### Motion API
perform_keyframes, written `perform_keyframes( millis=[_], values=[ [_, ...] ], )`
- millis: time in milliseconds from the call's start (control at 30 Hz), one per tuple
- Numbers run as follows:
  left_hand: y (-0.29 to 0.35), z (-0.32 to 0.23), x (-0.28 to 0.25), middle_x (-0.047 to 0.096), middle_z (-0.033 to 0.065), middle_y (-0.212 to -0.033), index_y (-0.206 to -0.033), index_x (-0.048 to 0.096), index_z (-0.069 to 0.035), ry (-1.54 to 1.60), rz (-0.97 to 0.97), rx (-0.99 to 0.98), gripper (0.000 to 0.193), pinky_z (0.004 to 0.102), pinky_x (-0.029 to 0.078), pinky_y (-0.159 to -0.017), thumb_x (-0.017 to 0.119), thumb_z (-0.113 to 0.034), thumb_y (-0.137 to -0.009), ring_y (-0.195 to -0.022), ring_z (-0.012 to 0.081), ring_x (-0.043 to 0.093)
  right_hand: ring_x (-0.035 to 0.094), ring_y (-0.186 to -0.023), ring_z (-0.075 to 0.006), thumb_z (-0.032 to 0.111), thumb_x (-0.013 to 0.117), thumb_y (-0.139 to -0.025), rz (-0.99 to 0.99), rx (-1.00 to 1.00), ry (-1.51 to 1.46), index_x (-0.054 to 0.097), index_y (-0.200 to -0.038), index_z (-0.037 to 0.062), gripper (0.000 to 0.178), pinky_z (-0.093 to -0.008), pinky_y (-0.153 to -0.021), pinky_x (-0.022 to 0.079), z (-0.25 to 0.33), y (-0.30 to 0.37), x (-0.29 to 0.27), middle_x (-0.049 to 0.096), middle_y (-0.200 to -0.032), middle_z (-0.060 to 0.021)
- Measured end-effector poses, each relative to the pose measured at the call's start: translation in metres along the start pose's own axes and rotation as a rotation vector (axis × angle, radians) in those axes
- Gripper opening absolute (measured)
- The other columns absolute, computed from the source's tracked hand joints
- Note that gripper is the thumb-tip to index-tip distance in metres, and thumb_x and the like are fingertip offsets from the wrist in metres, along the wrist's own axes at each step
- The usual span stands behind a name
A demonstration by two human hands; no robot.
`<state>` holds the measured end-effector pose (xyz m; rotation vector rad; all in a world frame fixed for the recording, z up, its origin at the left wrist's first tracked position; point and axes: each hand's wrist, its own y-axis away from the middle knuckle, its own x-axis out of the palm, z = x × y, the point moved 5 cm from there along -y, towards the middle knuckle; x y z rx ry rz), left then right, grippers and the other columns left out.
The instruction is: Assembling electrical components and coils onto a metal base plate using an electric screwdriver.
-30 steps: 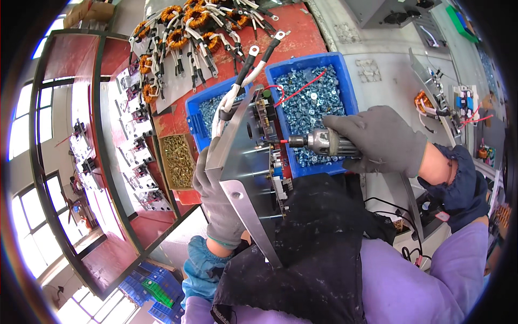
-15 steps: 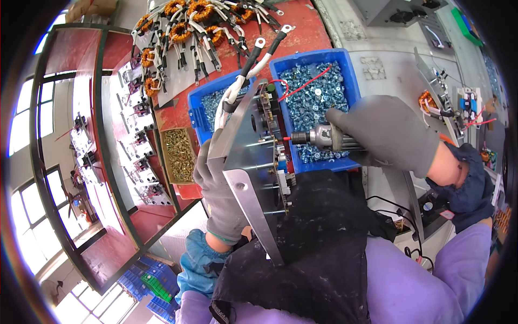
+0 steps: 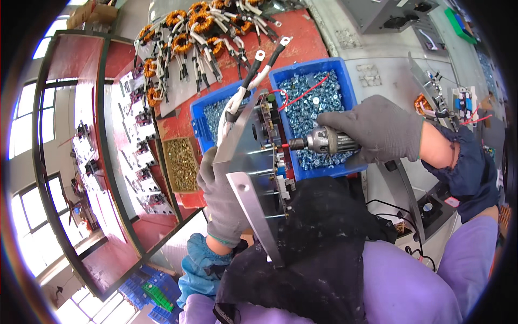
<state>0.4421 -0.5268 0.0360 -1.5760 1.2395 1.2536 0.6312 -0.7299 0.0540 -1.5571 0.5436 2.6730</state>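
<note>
My gloved left hand [image 3: 218, 197] grips a metal panel [image 3: 243, 143] from its left side and holds it on edge; some fingers are hidden behind it. Circuit boards [image 3: 281, 189] are mounted on the panel's right face. Thick white and black cables [image 3: 237, 102] with ring lugs rise from its top, and a thin red wire [image 3: 307, 93] sticks out to the right. My gloved right hand [image 3: 386, 129] is wrapped around a power screwdriver [image 3: 321, 141], held level. Its bit points left and meets the board side of the panel; the exact contact point is too small to make out.
Behind the panel stand a blue bin of screws [image 3: 345, 81] and a second blue bin [image 3: 199, 116]. A box of brass-coloured fasteners [image 3: 181, 164] sits to the left. Orange ring coils [image 3: 199, 21] with cables lie at the back. Another part-built panel [image 3: 426, 81] is at right.
The bins and table sit slightly lower in the picture. My right hand and the screwdriver have shifted slightly left, with the bit still at the panel. My left hand keeps its grip.
</note>
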Motion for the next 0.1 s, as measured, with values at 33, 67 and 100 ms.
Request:
perform_keyframes(
  millis=[33, 67, 100],
  values=[
    [0.000, 0.002, 0.003, 0.039, 0.0117, -0.136, -0.124, 0.058, -0.009, 0.006, -0.012, 0.020, 0.050, 0.0436, 0.036, -0.103, 0.063, -0.026, -0.077, -0.128, 0.0343, 0.036, 0.065, -0.071, -0.0362, 0.033, 0.081, -0.066, 0.076, 0.082, -0.052, 0.047, -0.129, 0.0107, 0.074, -0.0433, -0.064, 0.049, -0.004, 0.003, 0.001, 0.065, -0.077, -0.0136],
    [0.000, 0.005, 0.004, 0.039, 0.0107, -0.136, -0.125, 0.057, -0.009, 0.203, -0.145, 0.002, 0.051, 0.0444, 0.035, -0.105, 0.067, -0.024, -0.078, -0.129, 0.0328, 0.036, 0.066, -0.069, -0.0340, 0.031, 0.082, -0.065, 0.169, 0.188, -0.093, 0.046, -0.131, 0.0111, 0.078, -0.0411, -0.059, 0.048, -0.009, 0.010, 0.002, 0.065, -0.074, -0.0127],
    [-0.005, 0.006, 0.009, 0.039, 0.0097, -0.137, -0.126, 0.057, -0.009, 0.414, -0.276, -0.004, 0.052, 0.0452, 0.033, -0.108, 0.071, -0.022, -0.078, -0.130, 0.0312, 0.035, 0.066, -0.069, -0.0340, 0.031, 0.082, -0.065, 0.131, 0.212, -0.088, 0.046, -0.131, 0.0111, 0.078, -0.0411, -0.059, 0.048, -0.011, 0.021, -0.006, 0.065, -0.074, -0.0127]
  ],
)
